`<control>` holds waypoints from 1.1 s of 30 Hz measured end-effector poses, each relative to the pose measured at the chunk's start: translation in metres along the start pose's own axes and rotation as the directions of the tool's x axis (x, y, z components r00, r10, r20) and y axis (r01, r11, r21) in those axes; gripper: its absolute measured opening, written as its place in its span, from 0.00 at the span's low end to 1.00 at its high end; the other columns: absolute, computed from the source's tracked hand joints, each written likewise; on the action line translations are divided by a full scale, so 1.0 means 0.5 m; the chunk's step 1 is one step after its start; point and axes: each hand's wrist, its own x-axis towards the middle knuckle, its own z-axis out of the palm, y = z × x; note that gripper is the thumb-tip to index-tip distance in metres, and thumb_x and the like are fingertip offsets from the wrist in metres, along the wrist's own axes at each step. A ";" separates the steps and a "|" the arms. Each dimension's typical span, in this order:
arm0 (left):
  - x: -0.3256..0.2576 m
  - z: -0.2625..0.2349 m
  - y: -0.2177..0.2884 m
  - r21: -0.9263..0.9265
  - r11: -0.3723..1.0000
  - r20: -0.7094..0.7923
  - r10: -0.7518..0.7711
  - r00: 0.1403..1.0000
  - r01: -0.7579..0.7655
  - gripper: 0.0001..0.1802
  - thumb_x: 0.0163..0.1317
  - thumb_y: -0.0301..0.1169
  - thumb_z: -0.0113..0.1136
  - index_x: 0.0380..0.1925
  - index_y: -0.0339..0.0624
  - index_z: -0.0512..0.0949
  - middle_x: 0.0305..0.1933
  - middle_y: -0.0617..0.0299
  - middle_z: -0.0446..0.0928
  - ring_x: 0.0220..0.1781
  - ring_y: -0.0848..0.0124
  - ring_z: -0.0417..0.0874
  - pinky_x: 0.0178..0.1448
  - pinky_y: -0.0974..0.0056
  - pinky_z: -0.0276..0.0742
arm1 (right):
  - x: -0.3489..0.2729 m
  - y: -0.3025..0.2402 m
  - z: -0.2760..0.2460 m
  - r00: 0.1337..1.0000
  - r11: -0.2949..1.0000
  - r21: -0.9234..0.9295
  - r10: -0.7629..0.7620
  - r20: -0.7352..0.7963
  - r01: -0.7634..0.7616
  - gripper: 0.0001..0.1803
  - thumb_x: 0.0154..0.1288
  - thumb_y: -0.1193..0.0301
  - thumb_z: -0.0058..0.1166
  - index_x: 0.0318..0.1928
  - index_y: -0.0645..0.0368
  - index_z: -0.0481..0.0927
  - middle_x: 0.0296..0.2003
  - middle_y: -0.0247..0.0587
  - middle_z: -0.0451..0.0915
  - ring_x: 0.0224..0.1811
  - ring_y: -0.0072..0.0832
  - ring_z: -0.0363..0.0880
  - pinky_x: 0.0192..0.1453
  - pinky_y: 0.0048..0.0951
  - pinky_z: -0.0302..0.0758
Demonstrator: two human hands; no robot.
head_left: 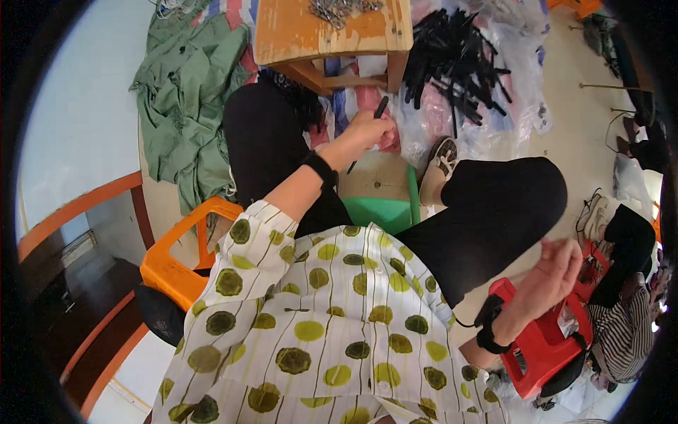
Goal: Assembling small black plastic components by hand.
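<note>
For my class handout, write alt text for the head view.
A seated person's left hand holds a slim black piece; the right hand is near a red stool. Ahead, black pieces lie heaped beside a wooden stool.

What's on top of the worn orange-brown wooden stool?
Small silvery metal pieces, heaped loosely on the stool. Whatever lies beneath them is covered; the picture's upper edge cuts off the far side.
</note>
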 end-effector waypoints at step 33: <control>0.085 0.078 -0.410 0.619 0.657 -0.258 -0.347 0.902 0.430 0.15 0.58 0.31 0.44 0.41 0.34 0.73 0.40 0.37 0.75 0.45 0.43 0.75 0.48 0.50 0.69 | -0.304 0.722 0.115 0.038 0.016 0.052 0.887 0.461 -0.999 0.22 0.66 0.66 0.45 0.59 0.60 0.64 0.56 0.39 0.68 0.58 0.29 0.65 0.59 0.35 0.66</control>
